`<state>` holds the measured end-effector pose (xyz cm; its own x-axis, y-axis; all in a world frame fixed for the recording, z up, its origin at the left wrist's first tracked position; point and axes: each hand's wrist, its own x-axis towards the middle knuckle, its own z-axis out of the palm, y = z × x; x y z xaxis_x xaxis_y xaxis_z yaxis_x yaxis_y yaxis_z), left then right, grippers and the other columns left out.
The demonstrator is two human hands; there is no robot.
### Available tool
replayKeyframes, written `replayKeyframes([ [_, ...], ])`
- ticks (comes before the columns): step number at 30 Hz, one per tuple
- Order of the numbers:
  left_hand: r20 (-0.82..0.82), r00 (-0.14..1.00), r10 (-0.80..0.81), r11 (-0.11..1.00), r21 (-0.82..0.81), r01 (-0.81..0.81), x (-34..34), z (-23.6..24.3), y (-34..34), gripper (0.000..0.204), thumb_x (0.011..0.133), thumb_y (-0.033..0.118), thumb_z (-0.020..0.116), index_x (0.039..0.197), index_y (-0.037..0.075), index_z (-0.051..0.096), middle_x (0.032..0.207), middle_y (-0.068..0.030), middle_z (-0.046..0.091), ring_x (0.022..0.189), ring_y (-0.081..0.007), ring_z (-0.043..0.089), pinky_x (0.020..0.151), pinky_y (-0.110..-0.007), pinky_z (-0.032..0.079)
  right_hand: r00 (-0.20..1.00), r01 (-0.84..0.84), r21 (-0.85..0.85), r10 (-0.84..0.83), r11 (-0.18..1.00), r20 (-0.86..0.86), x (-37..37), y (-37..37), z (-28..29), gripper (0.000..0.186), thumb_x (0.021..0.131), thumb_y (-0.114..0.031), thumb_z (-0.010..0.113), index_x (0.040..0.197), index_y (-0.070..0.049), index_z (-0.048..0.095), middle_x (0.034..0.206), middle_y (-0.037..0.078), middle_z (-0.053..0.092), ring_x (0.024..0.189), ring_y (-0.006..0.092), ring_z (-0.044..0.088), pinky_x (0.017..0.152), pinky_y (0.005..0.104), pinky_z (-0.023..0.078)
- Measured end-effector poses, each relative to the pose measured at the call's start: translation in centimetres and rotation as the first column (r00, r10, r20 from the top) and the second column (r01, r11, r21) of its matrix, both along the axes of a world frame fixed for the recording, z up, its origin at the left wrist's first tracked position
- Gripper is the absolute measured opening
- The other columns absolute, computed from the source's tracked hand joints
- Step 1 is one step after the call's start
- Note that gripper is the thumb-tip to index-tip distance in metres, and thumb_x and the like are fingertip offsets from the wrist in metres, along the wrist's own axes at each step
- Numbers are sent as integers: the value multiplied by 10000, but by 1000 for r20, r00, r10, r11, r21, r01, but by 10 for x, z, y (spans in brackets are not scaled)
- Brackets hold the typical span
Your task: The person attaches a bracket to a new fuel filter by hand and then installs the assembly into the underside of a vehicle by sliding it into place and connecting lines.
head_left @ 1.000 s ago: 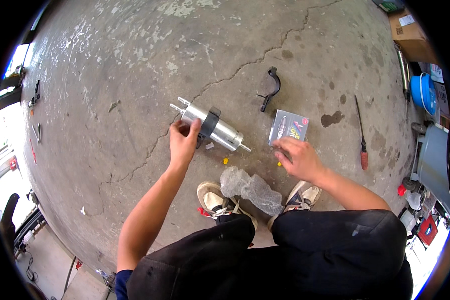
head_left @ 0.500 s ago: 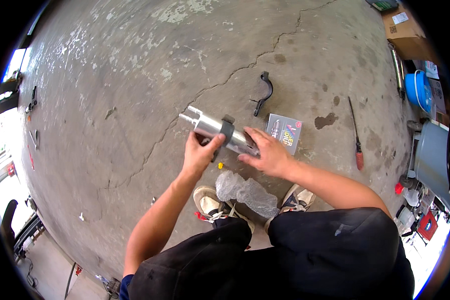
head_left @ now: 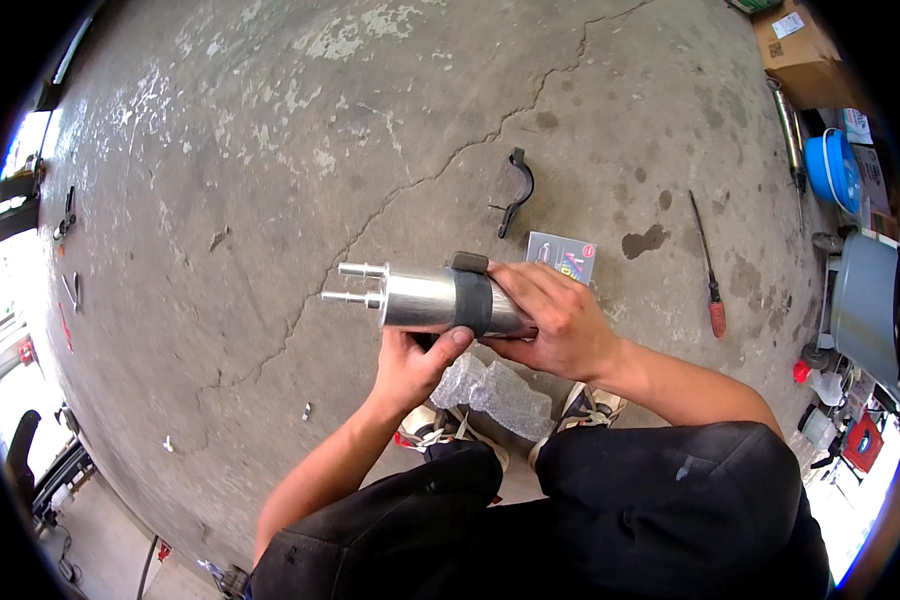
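Note:
A silver fuel filter (head_left: 415, 298) with two thin metal pipes at its left end lies level above the floor between my hands. Around its middle sits a black rubber sleeve (head_left: 472, 302) with a raised block on top. My left hand (head_left: 410, 370) grips the filter from below, its thumb pressed against the sleeve's lower edge. My right hand (head_left: 560, 320) wraps round the right end, fingers over the top and thumb underneath, hiding that end. Beyond my hands, a black curved bracket clamp (head_left: 520, 192) rests on the concrete. A grey printed box (head_left: 567, 250) is partly covered by my right hand.
Crumpled bubble wrap (head_left: 500, 397) lies between my shoes. A red-handled screwdriver (head_left: 715, 305) is on the floor to the right. Along the right edge stand a cardboard box (head_left: 805, 60), a blue bucket (head_left: 832, 172) and a grey bin (head_left: 865, 300). Pliers (head_left: 67, 215) lie far left.
The filter has come nearer to me and turned from slanting to nearly level. My left thumb has shifted to the sleeve's lower edge, and my right hand now wraps the right end more closely.

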<state>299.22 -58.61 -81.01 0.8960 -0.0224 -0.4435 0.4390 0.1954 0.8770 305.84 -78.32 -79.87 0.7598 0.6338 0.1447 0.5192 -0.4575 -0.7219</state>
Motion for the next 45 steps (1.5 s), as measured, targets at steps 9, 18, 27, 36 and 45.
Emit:
replayKeyframes([
  [9,-128,988,-87,940,-339,39,1,25,7,479,788,192,761,1170,-9,555,1056,-71,625,1006,-167,576,892,-312,451,964,15,217,43,976,-263,-2,-12,12,679,658,-228,815,1219,19,524,1007,179,618,854,326,643,746,367,530],
  [18,103,976,-190,960,-188,207,6,30,-4,877,784,166,784,1456,12,242,1386,-98,417,1250,-187,423,1043,-346,340,1000,26,181,-23,983,-18,-3,-16,15,687,640,-210,822,1209,26,519,1022,188,624,889,333,643,760,378,525],
  [27,210,915,-343,939,60,338,4,36,-4,891,728,202,828,1420,0,305,1363,-132,455,1230,-212,461,1011,-363,403,999,-11,228,22,974,-43,-11,-22,11,695,620,-206,841,1186,37,519,1025,195,618,873,350,640,756,381,526],
  [36,305,869,-389,912,261,316,2,43,-2,879,630,238,859,1337,-4,396,1303,-149,501,1207,-254,494,1018,-384,394,997,-48,249,31,967,72,-14,-15,16,758,552,-130,827,1217,21,497,1079,177,617,901,324,641,753,383,531],
  [45,196,953,-230,971,118,210,-10,37,-1,844,643,190,851,1331,-7,404,1284,-135,496,1169,-235,502,981,-368,417,997,-60,114,55,992,48,-12,-11,30,791,593,-174,806,1283,18,470,1125,146,598,933,296,625,777,364,521],
])
